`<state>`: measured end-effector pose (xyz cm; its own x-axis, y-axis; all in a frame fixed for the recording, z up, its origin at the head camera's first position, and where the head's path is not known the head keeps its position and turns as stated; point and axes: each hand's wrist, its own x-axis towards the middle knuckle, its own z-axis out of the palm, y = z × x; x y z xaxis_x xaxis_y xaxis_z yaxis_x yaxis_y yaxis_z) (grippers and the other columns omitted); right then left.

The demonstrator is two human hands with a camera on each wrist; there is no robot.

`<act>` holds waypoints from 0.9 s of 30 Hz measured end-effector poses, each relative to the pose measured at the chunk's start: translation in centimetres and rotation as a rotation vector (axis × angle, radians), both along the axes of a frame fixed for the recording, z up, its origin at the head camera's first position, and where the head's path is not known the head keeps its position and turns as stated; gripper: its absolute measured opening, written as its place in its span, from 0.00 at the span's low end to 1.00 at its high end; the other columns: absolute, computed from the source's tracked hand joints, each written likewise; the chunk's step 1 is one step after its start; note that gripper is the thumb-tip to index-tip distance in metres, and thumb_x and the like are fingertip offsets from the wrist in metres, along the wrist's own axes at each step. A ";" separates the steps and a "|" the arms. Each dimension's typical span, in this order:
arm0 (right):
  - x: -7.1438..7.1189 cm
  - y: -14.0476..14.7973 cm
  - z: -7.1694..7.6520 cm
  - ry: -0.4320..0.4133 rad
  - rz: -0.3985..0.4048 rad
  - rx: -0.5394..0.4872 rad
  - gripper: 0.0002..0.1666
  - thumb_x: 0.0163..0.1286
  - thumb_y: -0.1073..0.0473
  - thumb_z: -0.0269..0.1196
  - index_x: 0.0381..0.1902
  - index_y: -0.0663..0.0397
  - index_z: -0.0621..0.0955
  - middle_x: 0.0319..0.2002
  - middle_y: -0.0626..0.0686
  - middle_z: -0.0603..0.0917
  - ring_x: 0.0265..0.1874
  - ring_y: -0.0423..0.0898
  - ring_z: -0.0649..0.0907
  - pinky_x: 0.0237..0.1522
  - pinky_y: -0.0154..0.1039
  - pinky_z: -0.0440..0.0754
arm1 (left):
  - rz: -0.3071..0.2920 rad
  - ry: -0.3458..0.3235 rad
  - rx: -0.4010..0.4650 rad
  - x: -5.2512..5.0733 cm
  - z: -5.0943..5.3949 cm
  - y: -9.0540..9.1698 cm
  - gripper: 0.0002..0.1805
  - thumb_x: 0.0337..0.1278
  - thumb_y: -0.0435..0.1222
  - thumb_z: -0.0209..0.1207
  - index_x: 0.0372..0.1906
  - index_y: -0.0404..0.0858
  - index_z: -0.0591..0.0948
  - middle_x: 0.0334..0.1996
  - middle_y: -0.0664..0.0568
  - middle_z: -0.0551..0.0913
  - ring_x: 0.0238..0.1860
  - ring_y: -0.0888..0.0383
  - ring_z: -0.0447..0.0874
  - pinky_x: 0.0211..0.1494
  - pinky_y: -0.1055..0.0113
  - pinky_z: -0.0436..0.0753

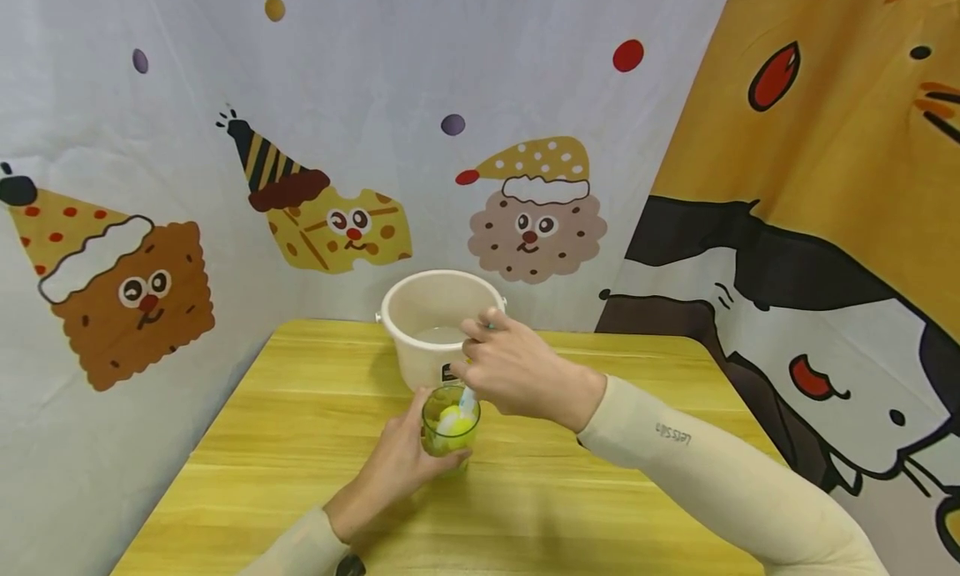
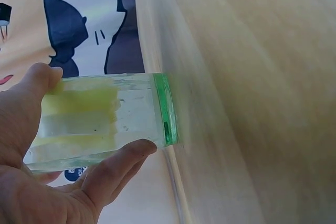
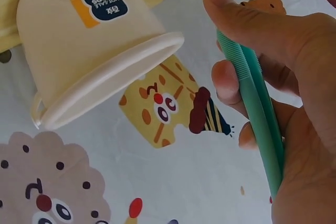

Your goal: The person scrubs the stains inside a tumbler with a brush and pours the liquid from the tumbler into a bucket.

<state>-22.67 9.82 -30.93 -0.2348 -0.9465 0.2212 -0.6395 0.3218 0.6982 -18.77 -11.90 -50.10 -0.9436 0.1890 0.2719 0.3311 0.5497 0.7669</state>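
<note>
In the head view a clear glass stands in my left hand, thumb and fingers curled round its sides. My right hand holds a brush or sponge tool whose yellow and white head is inside the glass. The right wrist view shows its green handle pinched between thumb and fingers of my right hand. Seen from the left wrist, the glass has a green-tinted base and a blurred yellow and white head inside, with my left hand around it.
A white bucket stands just behind the glass, near the table's back edge. The wooden table extends to both sides. A cartoon-printed cloth hangs behind and beside it. Something dark lies by the left sleeve.
</note>
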 end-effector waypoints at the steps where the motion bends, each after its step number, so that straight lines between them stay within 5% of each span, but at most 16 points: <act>1: 0.0 0.1 -0.1 -0.006 0.005 -0.010 0.11 0.65 0.49 0.82 0.36 0.37 0.88 0.31 0.42 0.92 0.48 0.47 0.80 0.61 0.46 0.75 | -0.003 -0.003 0.001 0.0 0.0 0.0 0.53 0.56 0.48 0.91 0.82 0.49 0.71 0.63 0.47 0.94 0.61 0.49 0.97 0.61 0.55 0.98; 9: -0.1 0.6 -0.4 -0.078 0.012 -0.057 0.22 0.62 0.32 0.85 0.38 0.37 0.89 0.34 0.40 0.93 0.46 0.47 0.79 0.62 0.47 0.75 | -0.011 -0.017 -0.003 0.0 -0.1 0.1 0.53 0.56 0.49 0.90 0.81 0.50 0.71 0.62 0.47 0.94 0.60 0.49 0.97 0.58 0.58 0.97; 27: -0.4 1.2 -0.3 -0.068 0.053 -0.125 0.24 0.59 0.29 0.86 0.38 0.34 0.89 0.33 0.39 0.93 0.45 0.46 0.79 0.65 0.49 0.72 | 0.008 0.003 -0.013 0.1 -0.1 0.2 0.54 0.53 0.47 0.92 0.80 0.50 0.72 0.61 0.46 0.94 0.58 0.50 0.97 0.57 0.59 0.97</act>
<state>-23.04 11.03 -31.21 -0.2035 -0.9241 0.3234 -0.7022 0.3680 0.6095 -18.66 -11.73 -50.24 -0.9443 0.1855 0.2718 0.3289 0.5625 0.7586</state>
